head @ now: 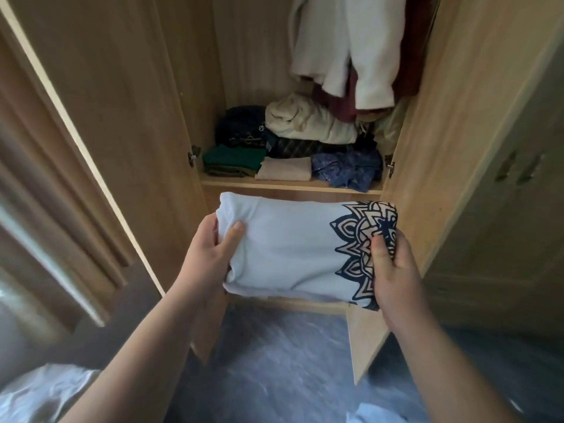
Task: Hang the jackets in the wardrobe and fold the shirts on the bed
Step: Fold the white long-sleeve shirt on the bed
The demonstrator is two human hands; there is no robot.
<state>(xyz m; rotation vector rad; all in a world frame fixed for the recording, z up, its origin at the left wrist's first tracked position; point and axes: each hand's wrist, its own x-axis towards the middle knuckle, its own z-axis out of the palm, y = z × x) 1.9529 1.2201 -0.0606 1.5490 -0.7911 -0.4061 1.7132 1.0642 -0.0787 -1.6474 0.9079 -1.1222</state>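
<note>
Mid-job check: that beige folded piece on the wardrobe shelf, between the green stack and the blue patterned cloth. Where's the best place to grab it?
Take the beige folded piece by its front edge, coming straight in from the open front of the wardrobe. It lies flat at the shelf's lip, hemmed in by the green stack and blue patterned cloth, with darker clothes behind it, so probably only the front is free.

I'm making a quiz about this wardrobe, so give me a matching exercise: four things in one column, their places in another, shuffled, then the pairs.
Things:
1. Folded shirt
2. Green stack
3. Blue cloth
4. White jacket

Places:
A. Shelf, right end
B. Hanging above the shelf
C. Held in both hands
D. Shelf, left end

Pairs: 1-C, 2-D, 3-A, 4-B
</note>
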